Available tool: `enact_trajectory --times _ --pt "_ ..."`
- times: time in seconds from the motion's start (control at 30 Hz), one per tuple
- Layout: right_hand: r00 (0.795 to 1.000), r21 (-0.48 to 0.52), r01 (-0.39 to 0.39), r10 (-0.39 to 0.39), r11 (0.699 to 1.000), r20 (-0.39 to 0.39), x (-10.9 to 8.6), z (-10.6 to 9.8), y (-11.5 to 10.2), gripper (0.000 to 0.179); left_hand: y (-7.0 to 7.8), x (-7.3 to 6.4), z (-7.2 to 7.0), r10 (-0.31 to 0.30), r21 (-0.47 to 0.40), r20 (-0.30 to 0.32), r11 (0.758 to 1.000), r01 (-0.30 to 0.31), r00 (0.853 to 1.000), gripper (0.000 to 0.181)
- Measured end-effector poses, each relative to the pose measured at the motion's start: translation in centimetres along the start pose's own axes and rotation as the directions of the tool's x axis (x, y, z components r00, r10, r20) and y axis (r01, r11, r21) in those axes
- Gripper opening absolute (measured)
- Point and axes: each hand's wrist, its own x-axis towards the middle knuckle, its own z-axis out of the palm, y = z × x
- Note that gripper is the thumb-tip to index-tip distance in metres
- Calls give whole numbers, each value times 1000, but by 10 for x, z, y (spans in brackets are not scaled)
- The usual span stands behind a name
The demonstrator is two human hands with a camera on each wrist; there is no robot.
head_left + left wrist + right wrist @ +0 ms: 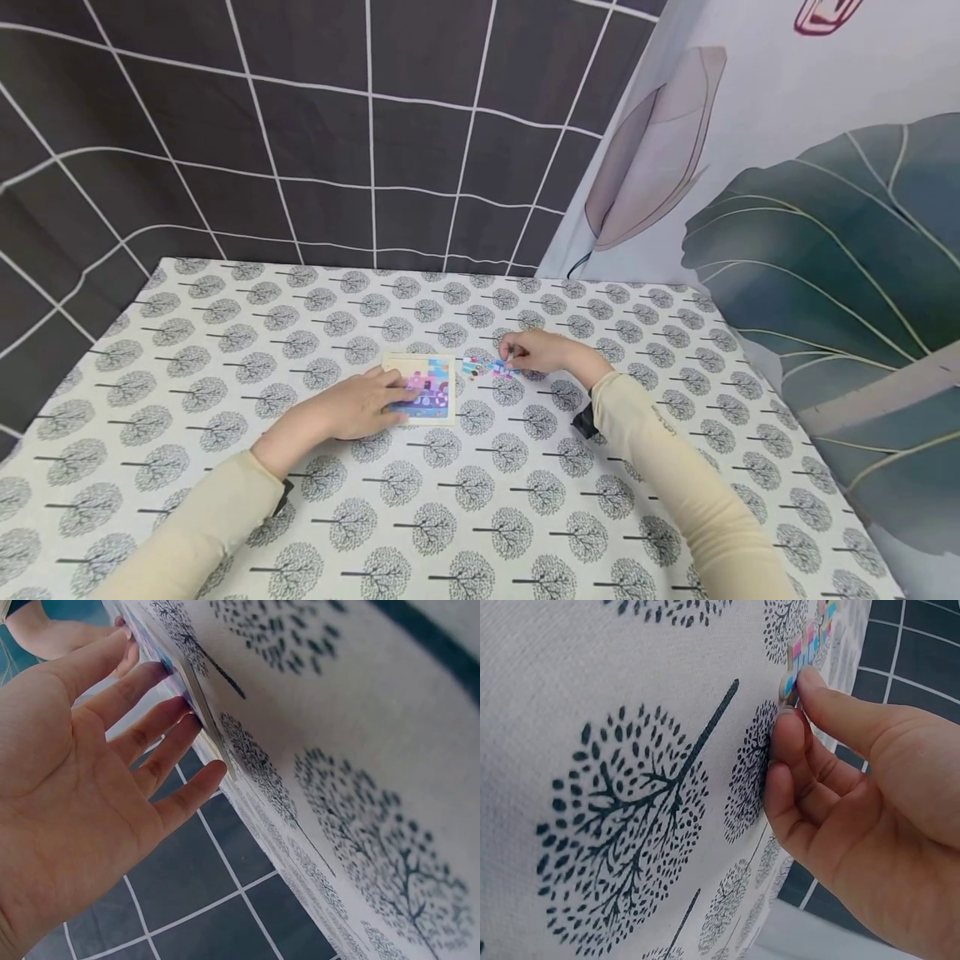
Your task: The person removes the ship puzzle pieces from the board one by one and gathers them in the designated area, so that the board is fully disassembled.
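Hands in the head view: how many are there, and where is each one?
2: the left hand rests on the puzzle board; the right hand pinches a piece above loose pieces right of the board.

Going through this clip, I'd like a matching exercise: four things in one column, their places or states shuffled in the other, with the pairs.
Things:
1. Left hand
2. Right hand
3. Loose pieces
4. Tablecloth

Places or states:
A. Pale, with dark tree prints
B. Pinching a small piece
C. Lying just right of the puzzle board in the head view
D. Resting on the puzzle board

Pairs: 1-D, 2-B, 3-C, 4-A
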Motion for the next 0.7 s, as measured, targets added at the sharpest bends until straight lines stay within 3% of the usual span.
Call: enact_trajectory --times 0.4,0.7 --pt "1000 10 25 -25 1000 1 0 1 -2 9 0 -2 0 4 11 -7 1000 -4 1000 46" --pt "998 -72 67 -67 995 -2 -2 -4 -4 12 1 -1 1 -9 13 0 1000 9 1000 46"
